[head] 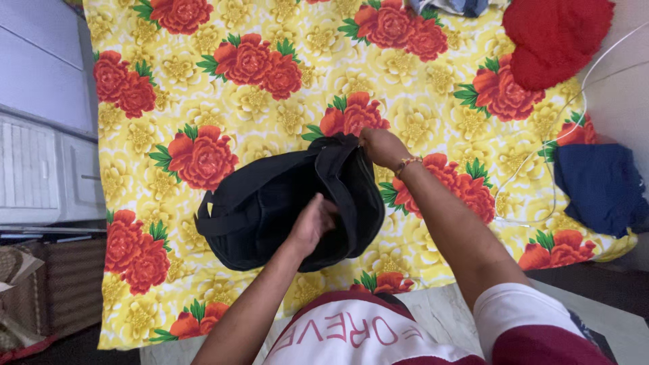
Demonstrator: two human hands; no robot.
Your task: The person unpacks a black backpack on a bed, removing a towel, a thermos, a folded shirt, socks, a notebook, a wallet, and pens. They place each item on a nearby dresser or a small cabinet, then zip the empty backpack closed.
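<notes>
light: bright, even | shadows: soft | focus: sharp | edges: perhaps slightly bowed

White-and-maroon short-sleeved shirt (378, 338); beaded bracelet (407, 162) on the right wrist.

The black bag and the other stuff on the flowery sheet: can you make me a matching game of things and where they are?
Things:
1. black bag
2. red cloth
3. dark blue cloth
4. white cable

Places:
A. top right corner
B. middle of the flowery sheet, held by both hands
C. right edge, below the red cloth
D. trailing across the right side of the sheet

Pairs: 1-B, 2-A, 3-C, 4-D. The left hand and right hand both grip the bag.
</notes>
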